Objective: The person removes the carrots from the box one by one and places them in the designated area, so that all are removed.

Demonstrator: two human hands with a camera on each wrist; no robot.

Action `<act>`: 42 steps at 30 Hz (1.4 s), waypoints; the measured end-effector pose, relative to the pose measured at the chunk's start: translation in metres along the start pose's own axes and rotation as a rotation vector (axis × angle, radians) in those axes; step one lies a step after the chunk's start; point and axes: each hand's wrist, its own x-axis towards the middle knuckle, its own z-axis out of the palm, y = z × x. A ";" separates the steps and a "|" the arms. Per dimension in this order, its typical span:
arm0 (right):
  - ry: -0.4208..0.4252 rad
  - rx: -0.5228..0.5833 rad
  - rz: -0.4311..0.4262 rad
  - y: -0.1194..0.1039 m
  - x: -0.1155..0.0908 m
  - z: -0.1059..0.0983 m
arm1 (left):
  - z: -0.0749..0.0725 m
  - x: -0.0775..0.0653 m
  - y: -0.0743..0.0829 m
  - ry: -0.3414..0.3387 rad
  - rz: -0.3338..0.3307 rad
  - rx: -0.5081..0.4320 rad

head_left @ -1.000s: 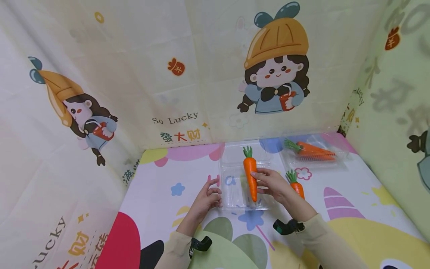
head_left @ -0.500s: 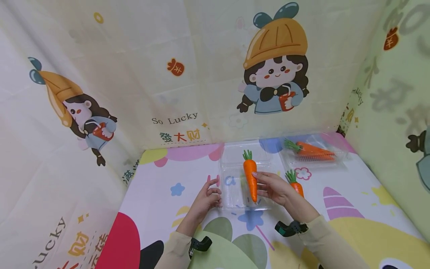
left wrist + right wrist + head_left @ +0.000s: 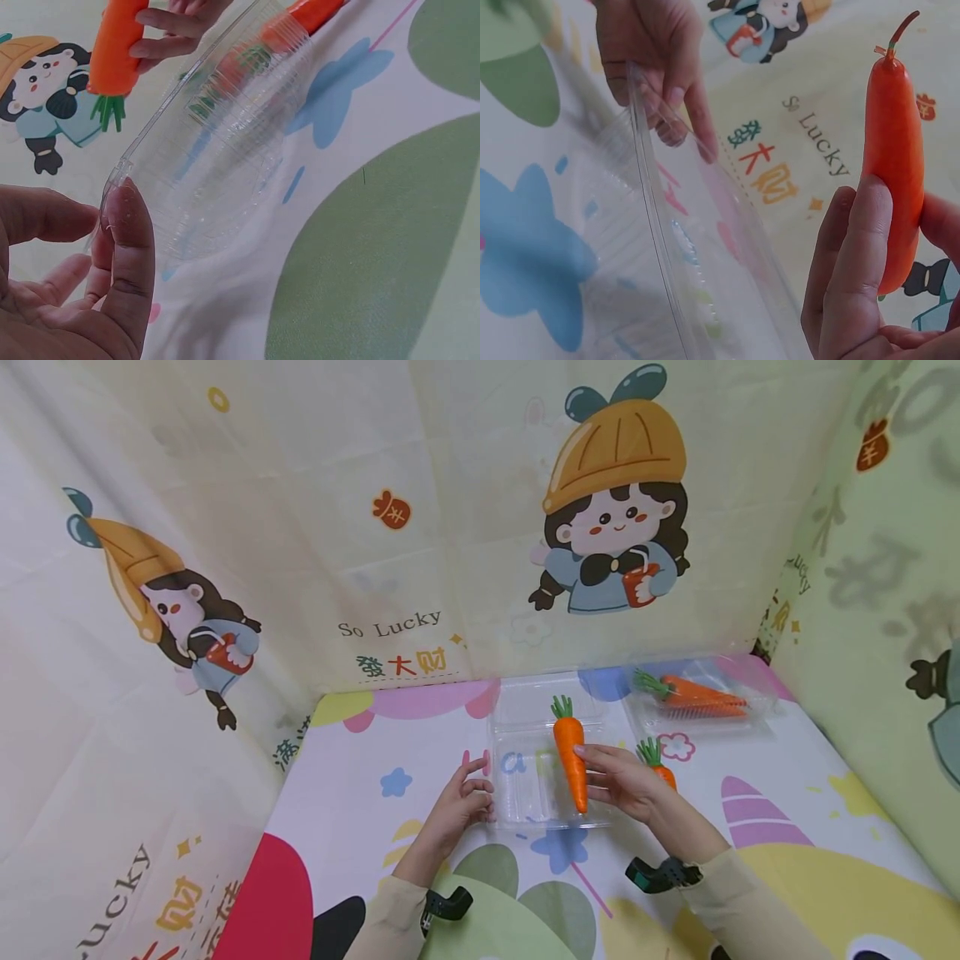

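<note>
My right hand grips a bright orange carrot with green leaves, its leafy end pointing away from me in the head view. The carrot is held up over a clear plastic clamshell box, whose lid lies back on the far side. At the box's left edge, my left hand pinches the thin rim between thumb and fingers, as the left wrist view shows at the fingertips. Another carrot lies on the table right of the box, partly hidden behind my right hand and forearm.
A second clear box at the back right holds orange carrots. The table cover has colourful cartoon prints. Printed cloth walls stand behind the table and at both sides.
My right hand has shifted slightly right with the carrot, which now tilts a little more. The left hand has stayed at the box's rim.
</note>
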 end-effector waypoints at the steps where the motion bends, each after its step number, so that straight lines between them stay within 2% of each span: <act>1: -0.007 -0.007 -0.004 0.000 -0.001 -0.001 | 0.000 0.000 0.000 0.001 0.000 0.001; 15: 0.038 -0.043 -0.007 0.003 -0.020 -0.026 | 0.000 -0.001 0.000 0.002 -0.002 0.006; 25: -0.017 -0.127 -0.056 0.013 -0.038 -0.054 | 0.001 -0.001 0.002 -0.009 0.009 -0.010; 29: 0.030 -0.192 -0.040 0.017 -0.042 -0.063 | 0.001 0.000 0.002 -0.006 0.004 -0.012; 35: 0.169 -0.346 -0.015 0.020 -0.052 -0.073 | 0.000 0.000 0.000 -0.007 0.000 -0.014; 38: 0.230 -0.419 -0.026 0.022 -0.056 -0.080 | 0.000 0.000 0.000 -0.005 0.000 -0.015; 42: 0.269 -0.505 -0.076 0.028 -0.060 -0.094 | -0.001 -0.001 0.001 -0.001 -0.003 -0.021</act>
